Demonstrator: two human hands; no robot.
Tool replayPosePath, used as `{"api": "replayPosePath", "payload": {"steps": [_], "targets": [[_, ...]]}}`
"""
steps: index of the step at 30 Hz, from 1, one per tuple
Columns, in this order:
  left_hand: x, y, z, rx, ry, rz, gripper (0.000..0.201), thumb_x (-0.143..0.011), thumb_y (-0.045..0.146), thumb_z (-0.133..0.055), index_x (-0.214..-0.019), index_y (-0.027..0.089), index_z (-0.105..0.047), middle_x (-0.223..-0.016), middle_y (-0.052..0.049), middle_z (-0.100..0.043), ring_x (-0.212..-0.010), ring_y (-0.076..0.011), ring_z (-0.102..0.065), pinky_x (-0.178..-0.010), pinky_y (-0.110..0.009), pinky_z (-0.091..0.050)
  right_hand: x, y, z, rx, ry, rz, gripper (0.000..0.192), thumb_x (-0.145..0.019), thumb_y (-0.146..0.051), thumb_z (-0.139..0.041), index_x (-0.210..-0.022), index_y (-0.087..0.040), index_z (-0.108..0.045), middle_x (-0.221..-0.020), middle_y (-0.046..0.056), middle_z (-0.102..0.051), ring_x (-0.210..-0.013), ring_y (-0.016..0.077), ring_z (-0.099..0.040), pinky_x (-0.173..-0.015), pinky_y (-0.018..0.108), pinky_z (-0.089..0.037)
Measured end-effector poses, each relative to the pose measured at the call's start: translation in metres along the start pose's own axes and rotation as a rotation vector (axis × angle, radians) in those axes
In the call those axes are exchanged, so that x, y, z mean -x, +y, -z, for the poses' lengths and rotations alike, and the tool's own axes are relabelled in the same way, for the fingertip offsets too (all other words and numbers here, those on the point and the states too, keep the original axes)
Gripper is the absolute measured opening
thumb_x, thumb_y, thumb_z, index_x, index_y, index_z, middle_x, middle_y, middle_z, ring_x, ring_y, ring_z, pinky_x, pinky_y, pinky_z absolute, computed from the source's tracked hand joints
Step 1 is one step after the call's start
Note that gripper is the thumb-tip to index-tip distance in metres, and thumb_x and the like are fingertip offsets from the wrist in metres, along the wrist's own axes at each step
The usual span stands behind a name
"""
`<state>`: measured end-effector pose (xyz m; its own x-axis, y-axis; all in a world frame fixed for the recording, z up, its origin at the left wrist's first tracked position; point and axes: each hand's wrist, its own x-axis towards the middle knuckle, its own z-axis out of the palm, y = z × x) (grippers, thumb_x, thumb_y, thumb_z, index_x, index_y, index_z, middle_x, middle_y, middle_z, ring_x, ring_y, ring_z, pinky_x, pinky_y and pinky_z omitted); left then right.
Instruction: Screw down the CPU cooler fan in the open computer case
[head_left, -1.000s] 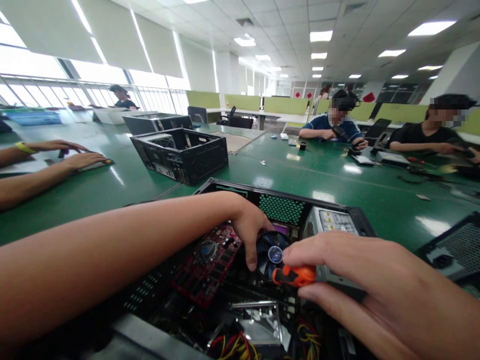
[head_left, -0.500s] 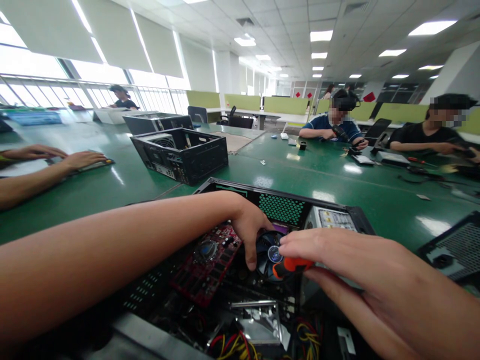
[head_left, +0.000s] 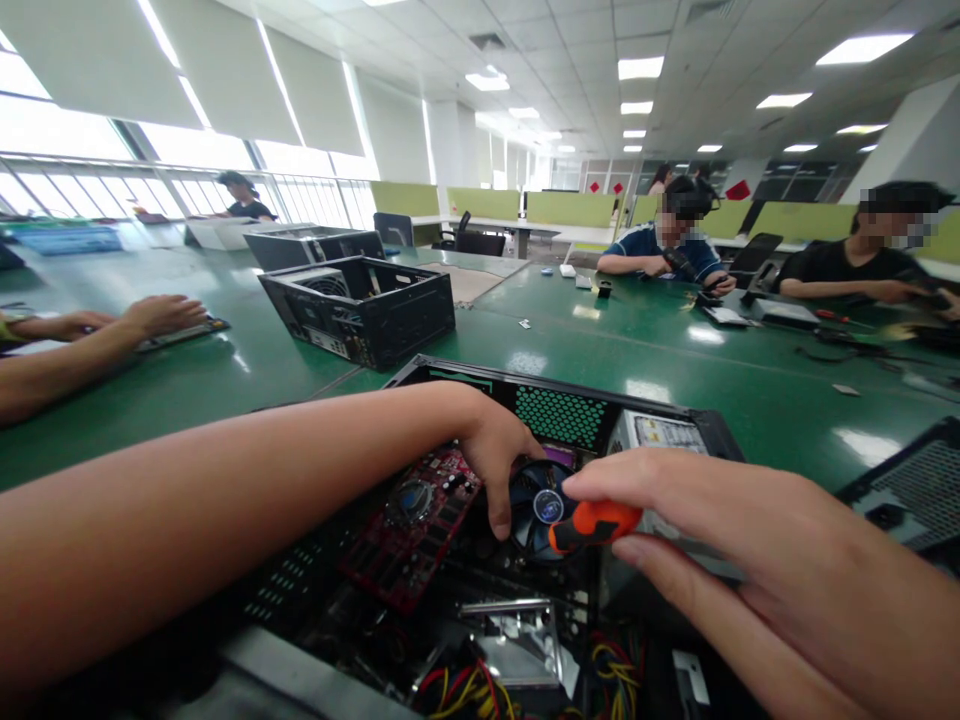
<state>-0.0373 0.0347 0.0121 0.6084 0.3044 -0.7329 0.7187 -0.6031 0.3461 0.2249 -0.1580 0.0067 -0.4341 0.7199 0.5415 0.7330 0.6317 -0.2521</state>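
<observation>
The right hand [head_left: 757,560] is pinching the orange handle of a small screwdriver [head_left: 592,524] between thumb and forefinger, so its fingers are closed on the tool, and the tool is pointing down toward the blue cooler fan [head_left: 541,505] inside the open computer case [head_left: 570,395] standing on the green surface [head_left: 675,370]. The left hand [head_left: 491,450] is reaching into the case and is resting by the fan's edge, its fingers bent but loose, holding nothing that I can see. The screwdriver looks light and stiff, and it is best gripped on the rubbery handle; the fan seems fragile at its thin blades, so it is safer to take it by the outer frame, and the red card [head_left: 412,525] beside it by its edges. Compared with half a second ago, the screwdriver handle is sitting a little more to the right and more level, while the left hand is staying in the same place.
</observation>
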Motion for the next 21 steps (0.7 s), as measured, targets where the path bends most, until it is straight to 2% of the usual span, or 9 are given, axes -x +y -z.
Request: {"api": "replayPosePath", "payload": {"steps": [3,6,9,13,15,17,19,21], "targets": [[0.001,-0.012,-0.003,0.046,0.009,-0.005,0.092,-0.053,0.032,-0.101,-0.141,0.024,-0.075,-0.136,0.000,-0.082,-0.130,-0.0321,-0.072,-0.113,-0.033,-0.055,-0.012,-0.007,-0.006,0.059,0.016,-0.024,0.035,-0.104,-0.045,-0.064,-0.135,-0.039,-0.077,-0.111,0.002,-0.088,-0.104,0.0352,-0.085,-0.082,0.042,-0.072],[0.002,-0.019,-0.004,0.085,-0.011,-0.014,0.097,-0.054,0.031,-0.101,-0.146,0.022,-0.072,-0.137,-0.002,-0.081,-0.127,-0.0305,-0.075,-0.111,-0.032,-0.056,-0.030,-0.012,-0.010,0.109,0.015,-0.038,0.028,-0.111,-0.042,-0.055,-0.135,-0.043,-0.068,-0.119,-0.004,-0.087,-0.098,0.0260,-0.086,-0.077,0.033,-0.070],[0.001,-0.017,-0.004,0.083,-0.024,-0.021,0.097,-0.055,0.030,-0.100,-0.147,0.022,-0.071,-0.140,-0.003,-0.080,-0.129,-0.0300,-0.074,-0.112,-0.032,-0.055,-0.043,-0.013,-0.009,0.087,-0.011,-0.001,0.024,-0.114,-0.033,-0.050,-0.133,-0.041,-0.063,-0.111,-0.006,-0.086,-0.087,0.0194,-0.084,-0.070,0.026,-0.066],[0.002,-0.005,-0.003,0.079,-0.010,-0.003,0.096,-0.055,0.028,-0.100,-0.146,0.022,-0.072,-0.141,-0.003,-0.080,-0.129,-0.0306,-0.074,-0.114,-0.033,-0.055,-0.047,-0.010,-0.008,0.027,-0.052,0.058,0.027,-0.114,-0.026,-0.050,-0.133,-0.040,-0.063,-0.114,-0.006,-0.085,-0.093,0.0165,-0.084,-0.070,0.022,-0.064],[0.003,-0.001,-0.002,0.096,-0.012,0.003,0.096,-0.054,0.026,-0.100,-0.146,0.021,-0.072,-0.140,-0.003,-0.080,-0.127,-0.0303,-0.075,-0.113,-0.033,-0.055,-0.043,-0.007,-0.008,0.016,-0.054,0.056,0.031,-0.112,-0.027,-0.052,-0.137,-0.039,-0.066,-0.113,-0.003,-0.086,-0.092,0.0188,-0.084,-0.071,0.026,-0.065],[0.002,0.001,-0.001,0.102,-0.010,-0.001,0.095,-0.054,0.027,-0.100,-0.145,0.021,-0.072,-0.139,-0.003,-0.080,-0.126,-0.0304,-0.076,-0.113,-0.033,-0.055,-0.036,0.000,-0.008,0.024,-0.034,0.015,0.034,-0.108,-0.031,-0.057,-0.138,-0.036,-0.072,-0.110,0.002,-0.087,-0.093,0.0252,-0.084,-0.075,0.033,-0.067],[0.002,0.002,0.000,0.100,-0.010,-0.006,0.095,-0.054,0.028,-0.100,-0.145,0.022,-0.072,-0.139,-0.003,-0.080,-0.127,-0.0308,-0.076,-0.112,-0.033,-0.056,-0.025,0.009,-0.009,0.042,-0.015,-0.027,0.036,-0.103,-0.036,-0.063,-0.136,-0.033,-0.077,-0.106,0.006,-0.087,-0.095,0.0314,-0.084,-0.080,0.041,-0.068],[0.001,0.003,0.001,0.095,-0.020,-0.002,0.095,-0.055,0.029,-0.100,-0.145,0.022,-0.072,-0.138,-0.003,-0.081,-0.126,-0.0309,-0.076,-0.111,-0.034,-0.057,-0.014,0.019,-0.009,0.051,-0.013,-0.042,0.037,-0.100,-0.038,-0.066,-0.134,-0.032,-0.079,-0.104,0.007,-0.087,-0.097,0.0336,-0.083,-0.083,0.044,-0.069]]}}
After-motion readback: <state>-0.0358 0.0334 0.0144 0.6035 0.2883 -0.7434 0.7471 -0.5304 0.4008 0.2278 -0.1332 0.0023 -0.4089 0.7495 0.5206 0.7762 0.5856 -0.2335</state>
